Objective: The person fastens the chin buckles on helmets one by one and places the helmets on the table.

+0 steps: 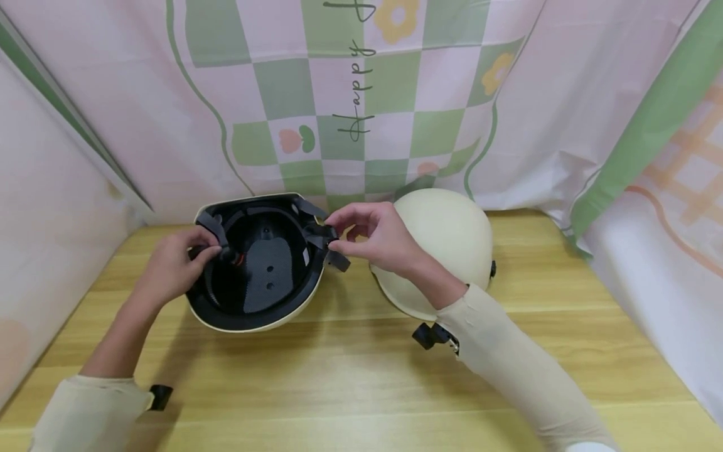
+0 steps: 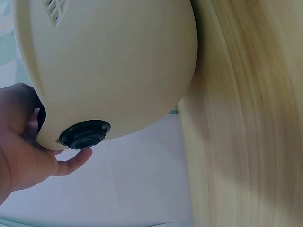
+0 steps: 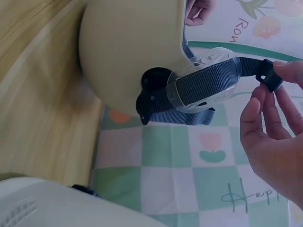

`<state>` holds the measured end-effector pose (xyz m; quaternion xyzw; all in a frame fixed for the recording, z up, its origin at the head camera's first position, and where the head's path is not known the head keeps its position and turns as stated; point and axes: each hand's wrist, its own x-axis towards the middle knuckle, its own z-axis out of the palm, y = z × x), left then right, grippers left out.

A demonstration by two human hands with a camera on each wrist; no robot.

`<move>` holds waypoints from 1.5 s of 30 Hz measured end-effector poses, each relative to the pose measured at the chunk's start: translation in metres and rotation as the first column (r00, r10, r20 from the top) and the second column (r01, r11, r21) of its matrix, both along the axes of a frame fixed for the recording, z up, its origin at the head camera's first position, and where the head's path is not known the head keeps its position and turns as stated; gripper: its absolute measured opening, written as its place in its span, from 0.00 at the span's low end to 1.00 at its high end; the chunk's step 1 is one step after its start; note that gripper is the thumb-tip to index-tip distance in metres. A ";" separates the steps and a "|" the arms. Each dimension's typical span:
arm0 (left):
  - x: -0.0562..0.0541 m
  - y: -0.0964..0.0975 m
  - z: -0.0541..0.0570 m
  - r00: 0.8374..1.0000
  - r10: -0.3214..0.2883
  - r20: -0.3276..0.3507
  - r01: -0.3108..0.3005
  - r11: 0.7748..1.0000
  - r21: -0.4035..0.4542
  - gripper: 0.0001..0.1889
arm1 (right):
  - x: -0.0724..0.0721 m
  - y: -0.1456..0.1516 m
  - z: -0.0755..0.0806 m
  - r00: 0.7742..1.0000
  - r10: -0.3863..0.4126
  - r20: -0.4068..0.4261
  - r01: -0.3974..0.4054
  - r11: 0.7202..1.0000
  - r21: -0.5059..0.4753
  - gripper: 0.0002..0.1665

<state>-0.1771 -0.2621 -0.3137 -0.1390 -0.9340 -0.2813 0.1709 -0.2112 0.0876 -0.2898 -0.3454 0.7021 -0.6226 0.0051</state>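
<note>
A cream helmet [image 1: 262,323] lies upturned on the table, its black padded inside facing up. At its left rim my left hand [image 1: 179,260] pinches a dark chin strap [image 1: 209,223] between thumb and index finger; a small red part shows beside the fingertips. In the left wrist view, other fingers of that hand [image 2: 42,158] lie outside the shell by a round black fitting [image 2: 85,134]. Across the opening, my right hand [image 1: 378,235] pinches a black buckle [image 3: 271,75] at the end of the other strap. That strap passes through a clear plastic piece [image 3: 208,85].
A second cream helmet [image 1: 440,226] sits dome up to the right, behind my right forearm. The wooden table [image 1: 350,389] ends at a checked fabric backdrop [image 1: 339,88]. Black wrist mounts [image 1: 160,397] stick out from both sleeves.
</note>
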 end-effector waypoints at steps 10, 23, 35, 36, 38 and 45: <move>0.000 -0.003 0.002 0.999 -0.035 0.000 0.034 0.995 0.092 0.12 | 0.002 -0.016 0.013 0.997 0.024 -0.071 -0.021 0.999 0.041 0.14; 0.002 -0.012 0.005 0.975 -0.121 0.186 0.044 0.927 0.373 0.16 | -0.004 -0.035 0.013 0.998 0.055 -0.006 -0.054 0.997 0.047 0.16; 0.003 -0.011 0.004 0.976 -0.151 0.160 0.080 0.922 0.378 0.20 | -0.015 -0.050 0.007 0.999 0.039 -0.017 -0.037 0.993 0.114 0.15; 0.004 -0.011 0.004 0.976 -0.150 0.158 0.081 0.923 0.377 0.19 | -0.015 -0.051 0.006 0.999 0.037 -0.024 -0.034 0.992 0.119 0.15; 0.004 -0.011 0.004 0.976 -0.147 0.159 0.077 0.922 0.380 0.19 | -0.017 -0.054 0.005 0.999 0.038 -0.037 -0.033 0.991 0.128 0.15; 0.003 -0.012 0.005 0.976 -0.156 0.152 0.084 0.912 0.401 0.16 | -0.016 -0.064 0.013 0.996 0.060 -0.068 -0.050 0.989 0.142 0.15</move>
